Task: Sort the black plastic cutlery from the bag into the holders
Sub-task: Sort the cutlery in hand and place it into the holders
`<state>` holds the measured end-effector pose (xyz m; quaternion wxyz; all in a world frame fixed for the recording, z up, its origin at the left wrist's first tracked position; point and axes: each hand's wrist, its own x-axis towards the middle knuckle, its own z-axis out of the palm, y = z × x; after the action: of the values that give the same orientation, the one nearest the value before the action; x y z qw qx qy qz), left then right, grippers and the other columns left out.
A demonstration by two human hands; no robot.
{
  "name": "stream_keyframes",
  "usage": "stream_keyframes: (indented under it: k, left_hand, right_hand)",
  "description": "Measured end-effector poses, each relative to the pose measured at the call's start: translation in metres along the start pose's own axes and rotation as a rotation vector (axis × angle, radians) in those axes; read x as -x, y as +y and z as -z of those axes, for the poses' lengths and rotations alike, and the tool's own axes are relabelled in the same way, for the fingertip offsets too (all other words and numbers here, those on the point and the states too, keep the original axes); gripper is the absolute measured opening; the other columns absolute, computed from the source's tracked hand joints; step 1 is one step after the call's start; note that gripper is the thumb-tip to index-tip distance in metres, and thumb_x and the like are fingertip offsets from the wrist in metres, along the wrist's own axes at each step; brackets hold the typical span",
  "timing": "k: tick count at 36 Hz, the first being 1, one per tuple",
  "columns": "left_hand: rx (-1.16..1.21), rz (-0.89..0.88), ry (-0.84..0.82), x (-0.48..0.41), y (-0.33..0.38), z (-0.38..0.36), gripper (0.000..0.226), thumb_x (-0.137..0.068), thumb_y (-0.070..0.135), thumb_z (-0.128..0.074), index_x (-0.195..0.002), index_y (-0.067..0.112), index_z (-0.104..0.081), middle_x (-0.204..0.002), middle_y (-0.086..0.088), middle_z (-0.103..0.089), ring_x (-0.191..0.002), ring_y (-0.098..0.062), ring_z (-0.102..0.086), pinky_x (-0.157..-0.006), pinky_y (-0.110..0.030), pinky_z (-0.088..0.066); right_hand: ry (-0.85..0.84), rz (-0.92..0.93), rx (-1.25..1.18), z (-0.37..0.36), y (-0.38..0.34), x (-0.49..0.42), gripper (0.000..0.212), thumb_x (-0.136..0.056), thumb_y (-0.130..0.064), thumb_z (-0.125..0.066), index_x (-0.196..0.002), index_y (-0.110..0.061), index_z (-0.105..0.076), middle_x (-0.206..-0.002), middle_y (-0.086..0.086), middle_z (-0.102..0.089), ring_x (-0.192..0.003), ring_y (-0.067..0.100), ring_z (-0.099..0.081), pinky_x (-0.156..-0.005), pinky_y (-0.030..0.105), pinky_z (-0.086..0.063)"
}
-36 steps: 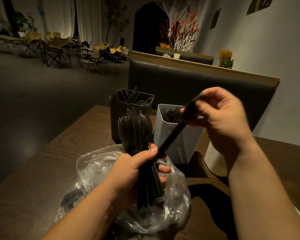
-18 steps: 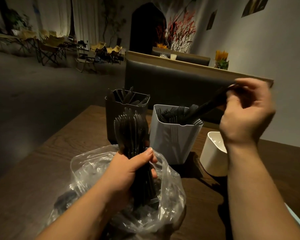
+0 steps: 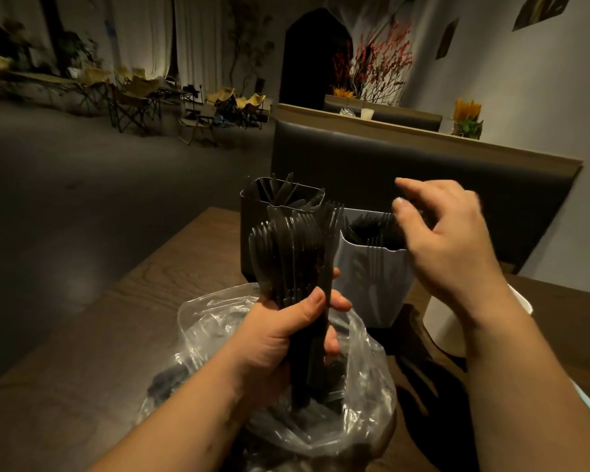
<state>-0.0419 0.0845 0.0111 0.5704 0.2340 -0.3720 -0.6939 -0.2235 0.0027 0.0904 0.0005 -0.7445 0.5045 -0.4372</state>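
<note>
Head view, left hand [image 3: 280, 338] grips cutlery bundle [image 3: 293, 253], right hand [image 3: 450, 240] relaxed

Clear crinkled plastic bag [image 3: 365, 396], grained matt wood table [image 3: 92, 335], glossy black plastic cutlery [image 3: 293, 253]

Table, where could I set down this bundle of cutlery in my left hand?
Widest bare patch of table: left of the dark holder and the plastic bag, out to the left edge. Crowded on the right: tall white holder, round white holder and right hand sit close, leaving only a narrow shadowed strip beside the bag.
</note>
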Motion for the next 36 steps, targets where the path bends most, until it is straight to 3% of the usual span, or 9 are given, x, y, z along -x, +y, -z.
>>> stream_keyframes:
  k: [2, 5, 11, 16, 21, 25, 27, 32, 36]
  left_hand:
    - [0.013, 0.061, -0.063, 0.003, 0.002, 0.001, 0.023, -0.076, 0.030, -0.069, -0.086, 0.014, -0.081, -0.070, -0.012, -0.062, -0.053, -0.016, -0.060, -0.052, -0.026, -0.051]
    - [0.038, 0.130, -0.103, 0.005, 0.003, 0.003, 0.027, -0.075, 0.033, -0.069, -0.080, 0.008, -0.078, -0.056, -0.008, -0.057, -0.048, -0.015, -0.057, -0.050, -0.024, -0.049]
    - [0.054, 0.136, -0.074, 0.001, 0.000, 0.007, 0.041, -0.064, 0.040, -0.086, -0.082, 0.004, -0.075, -0.055, -0.007, -0.058, -0.044, -0.013, -0.055, -0.045, -0.020, -0.044]
    - [0.113, 0.117, -0.120, 0.000, 0.000, 0.009, 0.066, -0.057, 0.037, -0.097, -0.096, 0.000, -0.060, -0.063, -0.005, -0.066, -0.045, -0.012, -0.057, -0.044, -0.020, -0.047]
    - [0.118, 0.079, -0.071, -0.001, -0.001, 0.010, 0.047, -0.060, 0.033, -0.096, -0.094, 0.012, -0.073, -0.081, -0.010, -0.068, -0.046, -0.014, -0.057, -0.042, -0.022, -0.047]
    - [0.015, 0.062, 0.102, 0.000, 0.000, 0.000, 0.037, -0.076, 0.034, -0.079, -0.097, 0.007, -0.065, -0.075, -0.009, -0.067, -0.045, -0.015, -0.053, -0.041, -0.021, -0.043]
    - [-0.017, 0.040, 0.178, -0.001, -0.001, -0.004, 0.043, -0.069, 0.036, -0.074, -0.098, 0.005, -0.064, -0.071, -0.008, -0.066, -0.045, -0.015, -0.052, -0.041, -0.022, -0.043]
    - [-0.142, -0.053, 0.322, -0.007, -0.008, -0.002, 0.050, -0.063, 0.044, -0.076, -0.094, 0.006, -0.067, -0.076, -0.013, -0.063, -0.049, -0.017, -0.056, -0.047, -0.028, -0.049]
    - [-0.169, -0.092, 0.301, -0.006, -0.010, -0.004, 0.038, -0.073, 0.038, -0.071, -0.096, 0.009, -0.066, -0.073, -0.013, -0.063, -0.045, -0.017, -0.053, -0.043, -0.025, -0.046]
  right_hand:
    - [-0.062, -0.081, -0.340, 0.001, -0.021, 0.004, 0.028, -0.098, -0.027, -0.059, -0.125, -0.024, -0.066, -0.110, -0.011, -0.067, -0.102, 0.002, -0.062, -0.082, 0.021, -0.052]
    - [-0.349, -0.249, -0.746, 0.000, -0.039, 0.011, 0.020, -0.095, -0.019, -0.061, -0.111, -0.021, -0.073, -0.097, 0.001, -0.076, -0.082, 0.009, -0.070, -0.061, 0.022, -0.055]
    - [-0.496, -0.354, -1.102, -0.003, -0.038, 0.014, 0.028, -0.086, -0.016, -0.058, -0.111, -0.012, -0.069, -0.102, 0.006, -0.077, -0.089, 0.017, -0.075, -0.057, 0.023, -0.056]
    - [-0.543, -0.334, -1.235, -0.007, -0.034, 0.017, 0.032, -0.087, -0.011, -0.056, -0.116, -0.015, -0.070, -0.114, 0.007, -0.075, -0.095, 0.019, -0.072, -0.056, 0.023, -0.052]
    - [-0.424, -0.418, -1.288, -0.017, -0.036, 0.020, 0.026, -0.076, -0.014, -0.063, -0.087, -0.027, -0.082, -0.089, 0.001, -0.077, -0.084, 0.013, -0.073, -0.077, 0.036, -0.045]
    - [-0.318, -0.451, -1.252, -0.020, -0.045, 0.021, 0.026, -0.075, -0.018, -0.064, -0.100, -0.019, -0.074, -0.080, 0.002, -0.076, -0.072, 0.010, -0.071, -0.058, 0.024, -0.050]
    - [-0.270, -0.445, -1.168, -0.021, -0.046, 0.022, 0.025, -0.079, -0.018, -0.065, -0.103, -0.018, -0.072, -0.081, 0.002, -0.076, -0.071, 0.009, -0.071, -0.047, 0.017, -0.049]
    - [-0.093, -0.385, -0.935, -0.035, -0.044, 0.022, 0.026, -0.088, -0.003, -0.070, -0.110, -0.018, -0.073, -0.095, -0.001, -0.078, -0.092, 0.010, -0.074, -0.074, 0.020, -0.058]
    - [-0.172, -0.444, -0.986, -0.047, -0.052, 0.031, 0.030, -0.086, -0.009, -0.072, -0.114, -0.018, -0.072, -0.100, 0.001, -0.078, -0.084, 0.013, -0.075, -0.066, 0.020, -0.058]
